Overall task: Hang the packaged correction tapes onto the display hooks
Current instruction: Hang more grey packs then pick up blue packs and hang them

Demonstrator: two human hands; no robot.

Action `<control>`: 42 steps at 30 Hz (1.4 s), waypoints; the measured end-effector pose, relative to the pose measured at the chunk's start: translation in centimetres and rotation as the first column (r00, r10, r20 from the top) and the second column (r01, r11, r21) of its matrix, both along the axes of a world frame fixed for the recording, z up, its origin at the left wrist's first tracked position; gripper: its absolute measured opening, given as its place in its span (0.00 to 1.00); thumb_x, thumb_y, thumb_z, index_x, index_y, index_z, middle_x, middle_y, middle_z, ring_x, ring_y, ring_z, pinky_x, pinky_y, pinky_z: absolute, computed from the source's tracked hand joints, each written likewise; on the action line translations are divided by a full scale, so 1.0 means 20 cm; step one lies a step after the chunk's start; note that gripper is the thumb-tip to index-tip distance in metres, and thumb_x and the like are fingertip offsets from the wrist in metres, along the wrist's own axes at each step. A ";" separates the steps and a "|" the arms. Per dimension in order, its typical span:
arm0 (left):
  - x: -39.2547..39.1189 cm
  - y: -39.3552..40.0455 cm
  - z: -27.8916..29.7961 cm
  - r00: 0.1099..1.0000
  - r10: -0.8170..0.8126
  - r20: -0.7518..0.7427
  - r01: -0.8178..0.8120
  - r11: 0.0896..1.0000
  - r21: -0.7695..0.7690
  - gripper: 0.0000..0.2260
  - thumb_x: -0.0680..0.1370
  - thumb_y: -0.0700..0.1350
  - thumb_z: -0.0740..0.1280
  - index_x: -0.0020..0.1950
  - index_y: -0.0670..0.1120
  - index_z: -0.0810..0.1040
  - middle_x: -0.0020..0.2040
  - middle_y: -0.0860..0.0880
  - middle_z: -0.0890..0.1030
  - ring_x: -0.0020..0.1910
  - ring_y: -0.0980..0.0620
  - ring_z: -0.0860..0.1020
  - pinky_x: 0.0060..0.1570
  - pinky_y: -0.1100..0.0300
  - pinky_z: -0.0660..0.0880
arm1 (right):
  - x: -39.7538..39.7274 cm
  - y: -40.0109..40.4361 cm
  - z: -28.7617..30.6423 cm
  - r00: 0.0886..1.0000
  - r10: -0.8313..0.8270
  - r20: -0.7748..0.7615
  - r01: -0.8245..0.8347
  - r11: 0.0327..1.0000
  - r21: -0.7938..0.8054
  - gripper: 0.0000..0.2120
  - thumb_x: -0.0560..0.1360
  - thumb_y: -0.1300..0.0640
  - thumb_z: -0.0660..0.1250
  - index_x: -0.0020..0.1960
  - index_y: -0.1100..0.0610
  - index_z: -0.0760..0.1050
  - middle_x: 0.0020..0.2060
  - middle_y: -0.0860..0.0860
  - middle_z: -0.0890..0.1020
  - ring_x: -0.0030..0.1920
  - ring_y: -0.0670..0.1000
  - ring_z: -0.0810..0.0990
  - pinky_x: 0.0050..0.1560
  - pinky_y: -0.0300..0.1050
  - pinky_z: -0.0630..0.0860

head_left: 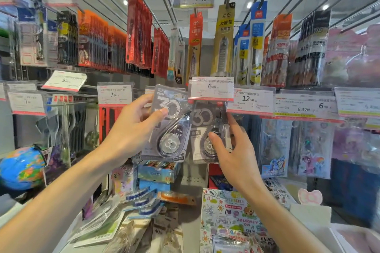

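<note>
A: Head view, stationery aisle. Left hand (135,129) pinches a grey correction tape pack (167,125), thumb on its front face, fingers behind. Pack is raised just left of the 6.00 price tag (211,88), its top edge about level with the tag.

B: On the hook yet?

A: Cannot tell. The hook itself is hidden behind the tag. My read: not yet threaded, since the pack tilts and sits beside the tag rather than under it.

B: Right hand?

A: Right hand (232,150) grips the hanging pack (209,131) directly below the tag, thumb on the blister, fingers curled round its right edge. Looks like it is steadying the packs already hung there.

B: Progress?

A: At least one pack appears hung. One in hand. More left: blue-carded tapes (141,201) lie loose on the lower shelf (189,197), with an orange one (176,197) beside them. I judge the job as early to middle.

B: Orientation of the held pack?

A: Long axis near vertical, top leaning slightly left. Printed "30" faces the camera, hang end up, the round tape body at the bottom.
</note>
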State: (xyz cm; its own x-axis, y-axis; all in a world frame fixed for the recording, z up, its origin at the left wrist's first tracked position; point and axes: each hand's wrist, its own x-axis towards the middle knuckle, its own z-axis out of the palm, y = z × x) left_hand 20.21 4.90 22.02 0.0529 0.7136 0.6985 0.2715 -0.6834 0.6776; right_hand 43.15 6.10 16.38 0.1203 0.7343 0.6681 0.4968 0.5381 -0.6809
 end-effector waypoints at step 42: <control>0.21 0.06 -0.22 0.989 -0.050 0.140 0.077 0.977 -0.199 0.07 0.80 0.45 0.70 0.57 0.51 0.80 0.49 0.56 0.88 0.47 0.62 0.85 0.47 0.67 0.76 | 0.04 -0.11 -0.02 0.918 0.375 -0.130 -0.397 0.874 -0.282 0.17 0.76 0.51 0.74 0.63 0.51 0.75 0.51 0.52 0.88 0.50 0.50 0.88 0.54 0.45 0.83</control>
